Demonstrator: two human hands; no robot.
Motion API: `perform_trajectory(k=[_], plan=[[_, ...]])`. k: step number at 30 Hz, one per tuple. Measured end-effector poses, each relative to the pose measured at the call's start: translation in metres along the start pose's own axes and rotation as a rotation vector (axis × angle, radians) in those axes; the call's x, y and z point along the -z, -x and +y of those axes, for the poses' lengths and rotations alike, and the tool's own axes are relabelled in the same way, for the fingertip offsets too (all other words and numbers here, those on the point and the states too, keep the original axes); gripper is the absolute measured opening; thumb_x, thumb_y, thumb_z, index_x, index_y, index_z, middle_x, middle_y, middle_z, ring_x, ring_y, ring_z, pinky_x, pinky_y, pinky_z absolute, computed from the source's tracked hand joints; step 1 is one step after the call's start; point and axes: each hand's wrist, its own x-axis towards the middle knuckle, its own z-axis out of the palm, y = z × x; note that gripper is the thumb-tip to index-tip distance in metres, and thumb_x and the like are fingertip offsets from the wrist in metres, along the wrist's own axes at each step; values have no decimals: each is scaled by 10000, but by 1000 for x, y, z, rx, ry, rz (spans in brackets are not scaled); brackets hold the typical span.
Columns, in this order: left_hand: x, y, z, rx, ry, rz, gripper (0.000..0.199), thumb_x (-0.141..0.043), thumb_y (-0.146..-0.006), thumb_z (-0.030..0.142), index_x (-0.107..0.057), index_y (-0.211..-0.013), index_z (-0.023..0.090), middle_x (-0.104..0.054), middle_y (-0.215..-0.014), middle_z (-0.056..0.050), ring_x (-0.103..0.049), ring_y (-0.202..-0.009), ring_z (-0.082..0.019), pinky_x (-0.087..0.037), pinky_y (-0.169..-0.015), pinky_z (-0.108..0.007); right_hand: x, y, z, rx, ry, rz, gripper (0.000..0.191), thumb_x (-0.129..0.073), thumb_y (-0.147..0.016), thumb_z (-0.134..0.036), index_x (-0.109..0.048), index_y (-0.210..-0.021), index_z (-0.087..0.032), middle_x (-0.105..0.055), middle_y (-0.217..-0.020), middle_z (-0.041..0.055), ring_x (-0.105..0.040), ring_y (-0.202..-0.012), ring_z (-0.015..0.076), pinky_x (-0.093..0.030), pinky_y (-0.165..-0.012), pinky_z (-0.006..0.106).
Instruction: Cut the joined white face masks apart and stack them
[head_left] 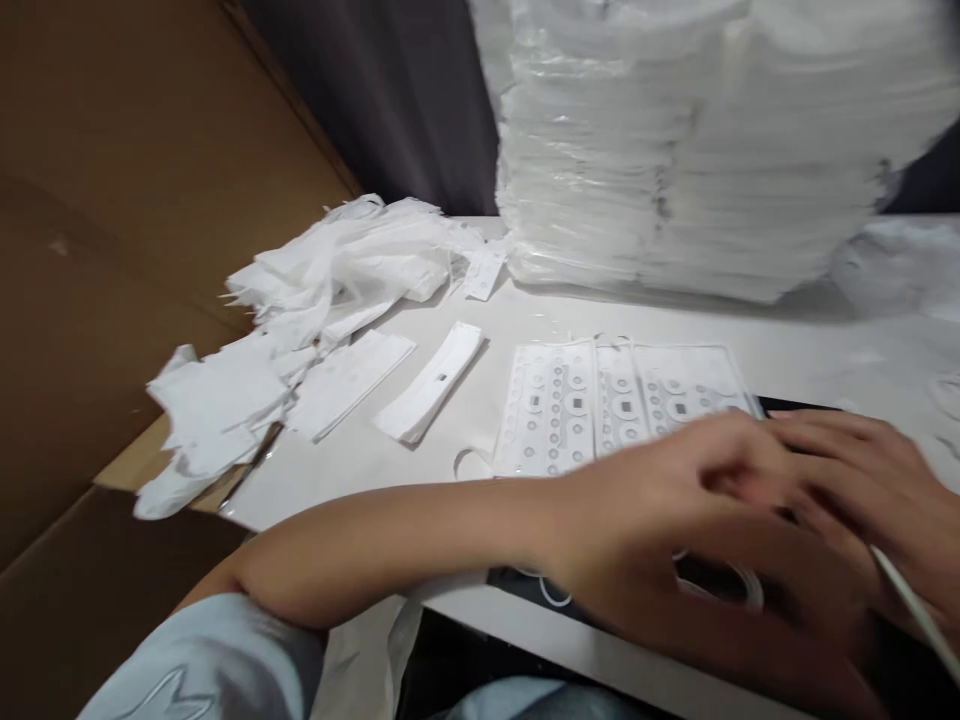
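Observation:
My left hand [697, 520] reaches across from the left, blurred, fingers curled and overlapping my right hand [877, 470]. The right hand's fingers are bent and close together; what either hand grips is hidden between them. A thin white strip [911, 605] slants down from where the hands meet. Under and beside the left hand lie white flat pieces [551, 405] with printed grey rings and small dark squares, partly overlapping. A white loop of cord [555, 592] shows below my left wrist, on a dark surface [517, 580].
A tall stack of white sheets in clear plastic [675, 170] stands at the back. Crumpled white material [360, 265] is heaped at the left, near a folded white strip [431, 385] and a flat white piece [352, 380]. A cardboard wall [112, 200] borders the table's left.

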Motion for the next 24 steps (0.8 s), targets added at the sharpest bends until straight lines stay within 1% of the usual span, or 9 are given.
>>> perform_trajectory(k=[3, 4, 6, 10, 13, 16, 19, 21, 24], plan=[[-15, -15, -21, -63, 45, 195, 256, -498, -946, 382, -685, -894, 216, -533, -1011, -78, -499, -921, -175, -446, -789, -302, -4, -8, -5, -123, -142, 47, 274, -391, -955, -363, -542, -1169, -283, -604, -1191, 100, -533, -1142, 274, -479, -910, 447], [-21, -19, -27, -59, 46, 250, 230, -504, -945, 326, -681, -889, 189, -524, -1008, -81, -492, -901, -177, -437, -785, -319, -6, -10, -5, -211, -250, 42, 303, -339, -972, -404, -533, -1164, -273, -587, -1198, 101, -543, -1124, 268, -488, -900, 438], [-32, -23, -35, -66, 41, 292, 201, -509, -935, 264, -675, -870, 172, -524, -991, -75, -480, -856, -176, -418, -761, -333, -11, -12, -6, -363, -497, 29, 393, -243, -983, -485, -533, -1112, -254, -557, -1171, 101, -587, -1013, 243, -528, -831, 402], [-39, -26, -40, -122, 43, 257, 176, -528, -920, 248, -675, -850, 180, -536, -1002, -64, -483, -842, -178, -393, -751, -340, -18, -18, -8, -519, -766, 20, 469, -218, -965, -571, -536, -994, -227, -545, -950, 63, -581, -876, 199, -558, -769, 357], [-38, -29, -38, -154, 26, 230, 163, -525, -916, 224, -668, -851, 179, -545, -1013, -65, -492, -856, -185, -385, -751, -345, -20, -22, -10, -563, -845, 60, 473, -262, -951, -596, -537, -945, -212, -523, -923, 55, -566, -861, 177, -569, -751, 323], [-37, -33, -35, -147, 45, 198, 122, -532, -900, 211, -639, -859, 171, -569, -976, -57, -499, -848, -185, -385, -731, -334, -20, -24, -10, -576, -866, 73, 473, -282, -945, -604, -538, -938, -206, -517, -930, 52, -569, -850, 165, -567, -748, 305], [-38, -36, -32, -31, 168, 153, 69, -534, -888, 207, -592, -870, 175, -583, -838, -14, -512, -773, -159, -390, -674, -292, -20, -25, -9, -570, -854, 81, 469, -275, -950, -596, -535, -940, -205, -516, -926, 50, -570, -826, 161, -564, -737, 305], [-38, -37, -31, 2, 195, 141, 70, -505, -895, 183, -566, -860, 180, -579, -791, 5, -514, -744, -149, -387, -656, -278, -20, -26, -9, -569, -837, 92, 463, -272, -955, -586, -533, -936, -205, -512, -921, 48, -570, -805, 157, -561, -725, 307], [-39, -40, -29, -96, 64, 150, 131, -447, -910, 142, -555, -845, 176, -579, -859, -10, -513, -755, -150, -383, -680, -291, -19, -29, -10, -580, -812, 96, 464, -270, -952, -591, -528, -924, -206, -504, -917, 46, -566, -783, 156, -559, -711, 308]])
